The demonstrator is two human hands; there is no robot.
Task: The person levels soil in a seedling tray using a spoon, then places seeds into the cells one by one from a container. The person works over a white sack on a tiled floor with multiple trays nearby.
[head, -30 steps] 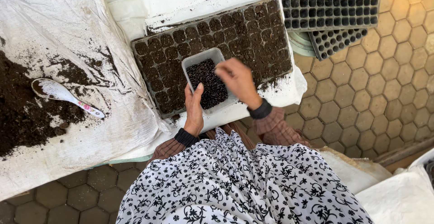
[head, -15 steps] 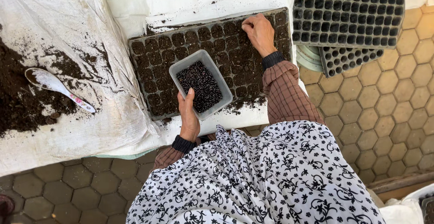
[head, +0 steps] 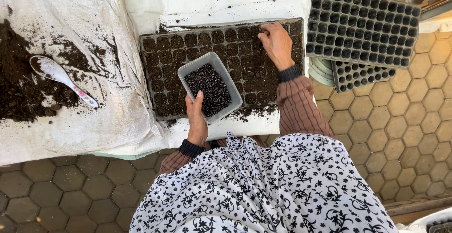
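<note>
Matt black plastic seed tray (head: 226, 59), translucent smooth plastic tub (head: 210, 87), rough white woven cloth (head: 94, 120), glossy spoon (head: 61, 77).

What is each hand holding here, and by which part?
The left hand grips the clear rectangular plastic tub of dark seeds at its near rim. The right hand rests fingertips on the soil-filled seedling tray; any seed is hidden.

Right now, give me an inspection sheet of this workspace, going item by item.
Surface: white cloth on hexagonal paving.
Job's things: soil-filled seedling tray; grey tub of dark seeds resting on it.
Clutter: loose soil pile, white spoon, empty black cell trays.
Hands: left hand holds the tub's near edge; right hand has its fingers on the tray's far cells.
Cables: nothing seen.
Surroundings: paving, a white container at the lower right corner.
</note>
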